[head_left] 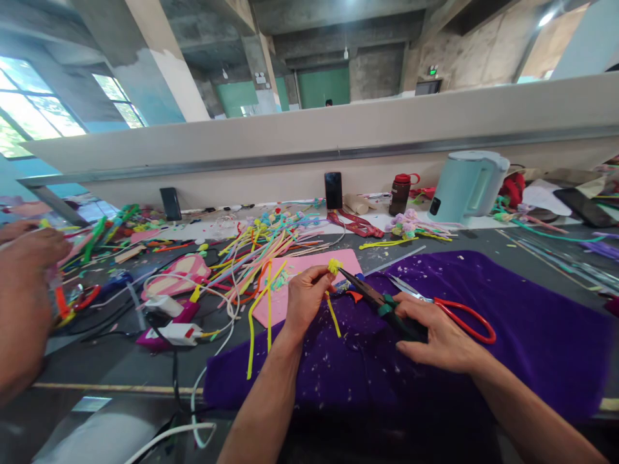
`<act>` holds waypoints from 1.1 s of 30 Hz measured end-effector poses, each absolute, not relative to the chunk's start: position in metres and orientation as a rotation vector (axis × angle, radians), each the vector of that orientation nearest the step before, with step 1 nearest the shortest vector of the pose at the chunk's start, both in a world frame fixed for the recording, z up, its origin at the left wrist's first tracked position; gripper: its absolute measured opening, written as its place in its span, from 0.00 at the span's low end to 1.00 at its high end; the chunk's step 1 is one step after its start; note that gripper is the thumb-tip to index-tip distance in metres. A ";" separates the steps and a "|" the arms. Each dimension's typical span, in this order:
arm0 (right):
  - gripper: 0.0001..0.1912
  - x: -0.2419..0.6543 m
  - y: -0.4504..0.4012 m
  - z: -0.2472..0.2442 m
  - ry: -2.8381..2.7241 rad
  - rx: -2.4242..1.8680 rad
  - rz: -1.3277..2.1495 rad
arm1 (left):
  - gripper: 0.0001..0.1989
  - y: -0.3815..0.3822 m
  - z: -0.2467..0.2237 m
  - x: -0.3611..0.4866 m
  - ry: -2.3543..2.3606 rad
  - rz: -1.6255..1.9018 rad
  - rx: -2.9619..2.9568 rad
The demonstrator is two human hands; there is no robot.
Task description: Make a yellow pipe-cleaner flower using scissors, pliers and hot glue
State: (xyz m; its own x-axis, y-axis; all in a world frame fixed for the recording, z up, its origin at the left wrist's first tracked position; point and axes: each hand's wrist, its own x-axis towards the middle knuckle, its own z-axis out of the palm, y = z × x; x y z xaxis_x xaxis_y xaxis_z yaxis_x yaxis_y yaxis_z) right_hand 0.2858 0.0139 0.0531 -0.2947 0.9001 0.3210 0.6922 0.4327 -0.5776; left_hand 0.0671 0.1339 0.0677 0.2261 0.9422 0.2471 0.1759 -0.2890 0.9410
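My left hand (309, 293) pinches a small yellow fuzzy pipe cleaner piece (334, 265), bunched at its top; a yellow strip (333, 316) hangs down below the fingers. In my right hand (435, 335) is a pair of dark long-nose pliers (370, 293) with green on the handles. Their tips are at the yellow bunch; whether they touch it I cannot tell. Beside the right hand, scissors with red handles (471, 320) lie on a purple cloth (527, 322) dotted with scraps. A pink mat (348, 259) lies partly under the left hand.
Loose coloured pipe cleaners (271, 238) spread across the table's middle. At the back stand a phone (333, 190), a brown bottle (400, 194) and a pale green kettle (467, 187). Power strips (169, 335) with cables lie left. Another person's arm (22, 309) reaches in at far left.
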 end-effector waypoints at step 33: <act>0.11 0.301 0.012 0.066 -2.042 -1.237 0.594 | 0.12 0.140 0.064 0.061 1.101 1.143 1.746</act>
